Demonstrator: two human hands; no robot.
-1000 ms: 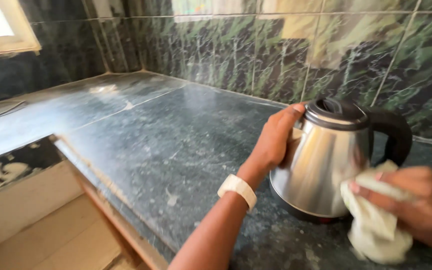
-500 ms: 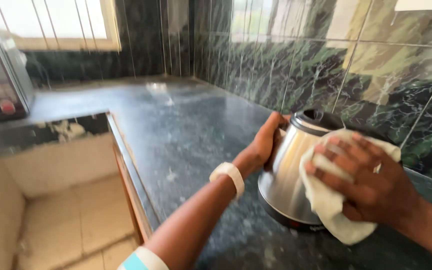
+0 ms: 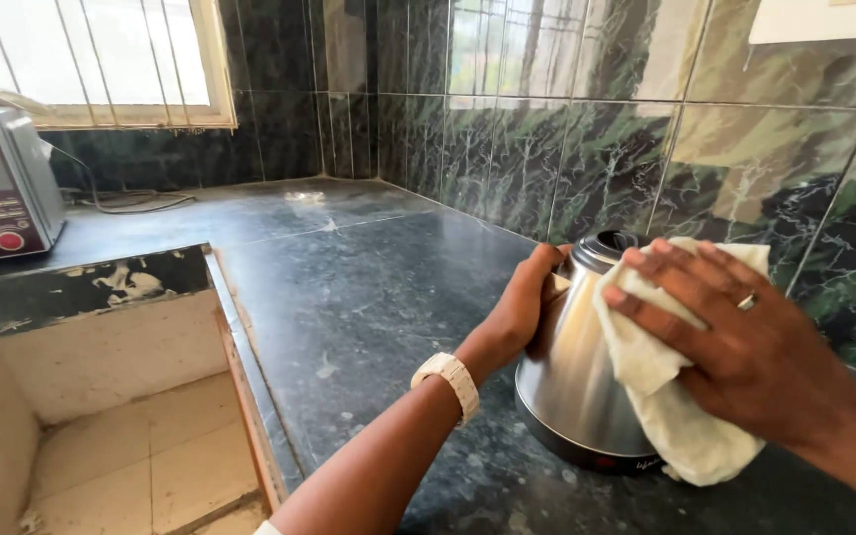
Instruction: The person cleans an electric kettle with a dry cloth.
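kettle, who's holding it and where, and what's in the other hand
Left hand grips the kettle near its spout, just under the lid. Right hand presses a cloth against its side.

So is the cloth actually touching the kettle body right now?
Touching. The head view shows the right hand pressing the pale cloth flat against the steel kettle, with no gap visible.

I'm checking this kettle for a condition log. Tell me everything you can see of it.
The kettle is polished steel with a dark lid and a dark base band. It stands upright on the dark stone counter by the tiled wall. The left hand steadies its spout side; the right hand presses a pale cloth against its body. Its handle is hidden.
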